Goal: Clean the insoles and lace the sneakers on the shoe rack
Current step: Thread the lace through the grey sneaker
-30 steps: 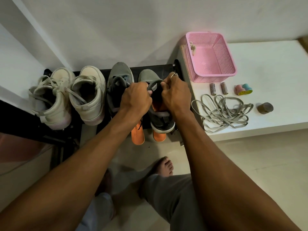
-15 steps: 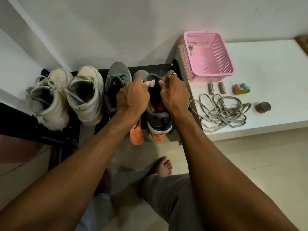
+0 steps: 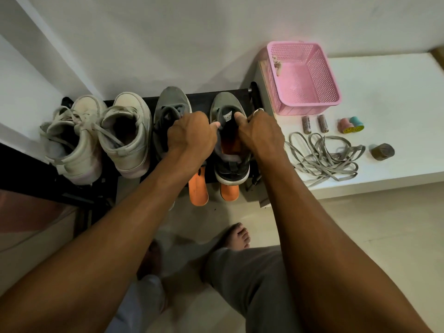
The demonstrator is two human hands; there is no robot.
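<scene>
Two grey sneakers stand on the black shoe rack (image 3: 206, 96). My left hand (image 3: 189, 135) and my right hand (image 3: 262, 135) grip the opening of the right grey sneaker (image 3: 230, 164), thumbs pinching its tongue. An orange insole (image 3: 231, 146) shows inside it, between my hands. The left grey sneaker (image 3: 171, 102) stands beside it, partly behind my left hand. Two more orange insoles (image 3: 198, 191) stick out below the rack's front edge. Loose grey laces (image 3: 322, 157) lie in a heap on the white surface to the right.
A pair of white laced sneakers (image 3: 96, 138) fills the rack's left side. On the white bench (image 3: 396, 92) stand a pink basket (image 3: 305, 78), two batteries (image 3: 314, 123), small pink and teal items (image 3: 352, 126) and a brown cylinder (image 3: 382, 151). My bare foot (image 3: 236, 236) rests on the floor.
Both hands have slid forward along the right grey sneaker toward its toe, and now the white tag on the tongue and the toe cap show.
</scene>
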